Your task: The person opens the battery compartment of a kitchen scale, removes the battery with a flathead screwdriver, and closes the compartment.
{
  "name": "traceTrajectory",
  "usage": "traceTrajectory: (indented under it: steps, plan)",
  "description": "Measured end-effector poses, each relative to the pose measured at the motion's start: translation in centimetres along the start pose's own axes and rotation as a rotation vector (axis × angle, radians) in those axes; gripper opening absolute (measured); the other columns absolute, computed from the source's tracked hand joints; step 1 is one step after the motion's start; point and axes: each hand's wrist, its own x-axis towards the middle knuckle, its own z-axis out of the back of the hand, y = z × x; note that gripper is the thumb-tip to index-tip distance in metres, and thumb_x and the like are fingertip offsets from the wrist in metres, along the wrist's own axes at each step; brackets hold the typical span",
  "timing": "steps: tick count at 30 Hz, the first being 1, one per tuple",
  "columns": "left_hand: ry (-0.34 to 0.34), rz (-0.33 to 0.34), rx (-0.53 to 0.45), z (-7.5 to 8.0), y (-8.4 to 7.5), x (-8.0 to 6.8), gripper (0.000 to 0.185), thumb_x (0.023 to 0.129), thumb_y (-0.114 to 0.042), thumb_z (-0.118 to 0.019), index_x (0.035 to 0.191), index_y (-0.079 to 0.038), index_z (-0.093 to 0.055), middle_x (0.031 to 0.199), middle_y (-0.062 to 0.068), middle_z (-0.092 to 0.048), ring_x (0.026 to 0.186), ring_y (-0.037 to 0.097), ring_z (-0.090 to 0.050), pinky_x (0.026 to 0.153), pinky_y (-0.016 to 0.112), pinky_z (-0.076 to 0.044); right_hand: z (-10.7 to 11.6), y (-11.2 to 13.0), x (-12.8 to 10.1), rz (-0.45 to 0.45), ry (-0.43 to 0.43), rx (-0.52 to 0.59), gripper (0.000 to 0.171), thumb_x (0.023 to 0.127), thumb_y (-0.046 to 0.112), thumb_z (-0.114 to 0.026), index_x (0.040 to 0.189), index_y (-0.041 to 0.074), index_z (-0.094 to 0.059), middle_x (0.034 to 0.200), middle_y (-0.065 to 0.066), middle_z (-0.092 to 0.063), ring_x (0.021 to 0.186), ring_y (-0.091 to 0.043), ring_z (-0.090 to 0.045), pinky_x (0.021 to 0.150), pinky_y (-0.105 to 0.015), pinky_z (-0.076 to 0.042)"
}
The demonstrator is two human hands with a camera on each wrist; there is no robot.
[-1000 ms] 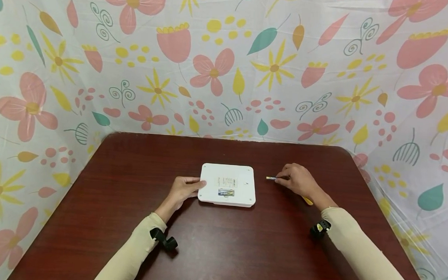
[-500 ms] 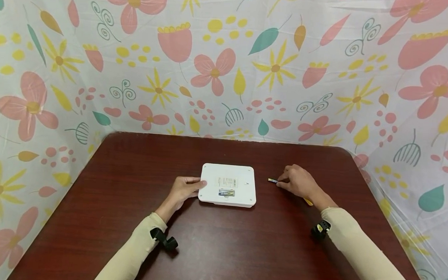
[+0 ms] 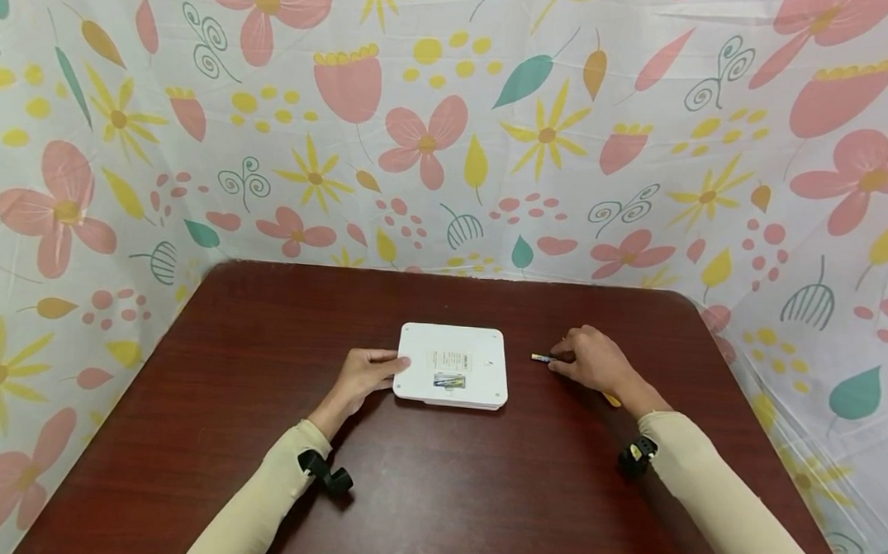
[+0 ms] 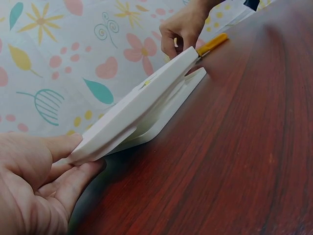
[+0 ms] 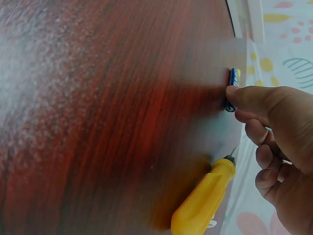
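Note:
A flat white device that looks like a digital scale lies with a printed label and a small opening facing up; battery-like cells show in the opening. My left hand grips its left edge, thumb on top and fingers beneath. In the left wrist view the scale's edge is tilted up off the table. Right of it, my right hand pinches a small blue-and-yellow battery low over the table between thumb and finger. Whether the battery touches the table I cannot tell.
A yellow-handled screwdriver lies under the right hand, its thin shaft pointing away. The dark red wooden table ends at a flowered cloth at the back and sides.
The battery has moved slightly to the right and tilted a little with my right hand. My left hand and the scale stay as they were.

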Motion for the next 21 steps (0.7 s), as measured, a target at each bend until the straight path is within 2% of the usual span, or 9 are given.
traceTrajectory:
  steps: [8, 14, 17, 21]
  plan:
    - [-0.003, 0.001, 0.004, 0.0, 0.1, 0.2, 0.037, 0.090, -0.005, -0.079, 0.119, 0.016, -0.068, 0.108, 0.027, -0.073, 0.085, 0.021, -0.074, 0.076, 0.036, -0.064, 1.0, 0.2, -0.4, -0.027, 0.011, 0.006, 0.026, 0.088, 0.027, -0.083, 0.104, 0.007, -0.081, 0.086, 0.001, -0.066, 0.077, -0.016, -0.053, 0.063, -0.033, -0.048]
    - [-0.004, 0.011, 0.005, 0.0, 0.0, 0.2, 0.038, 0.090, -0.005, -0.079, 0.119, 0.016, -0.067, 0.110, 0.028, -0.072, 0.086, 0.021, -0.073, 0.076, 0.036, -0.064, 2.3, 1.3, -0.4, -0.039, -0.016, 0.043, 0.026, 0.090, 0.025, -0.080, 0.108, 0.007, -0.080, 0.090, -0.001, -0.069, 0.076, -0.016, -0.058, 0.066, -0.035, -0.051]
    - [-0.009, 0.016, 0.006, 0.0, -0.1, 0.2, 0.039, 0.090, -0.005, -0.079, 0.120, 0.016, -0.067, 0.110, 0.027, -0.072, 0.085, 0.020, -0.073, 0.076, 0.035, -0.064, 2.7, 2.4, -0.3, -0.034, -0.080, 0.078, 0.024, 0.091, 0.024, -0.080, 0.109, 0.007, -0.080, 0.091, -0.001, -0.069, 0.072, -0.014, -0.056, 0.063, -0.031, -0.049]
    - [-0.013, 0.022, 0.009, 0.0, 0.0, 0.2, 0.037, 0.090, -0.006, -0.079, 0.119, 0.014, -0.068, 0.109, 0.026, -0.073, 0.085, 0.020, -0.073, 0.076, 0.035, -0.064, 2.7, 4.1, -0.2, -0.031, -0.216, 0.155, 0.020, 0.092, 0.022, -0.079, 0.107, 0.009, -0.080, 0.089, 0.001, -0.070, 0.069, -0.013, -0.052, 0.059, -0.028, -0.044]
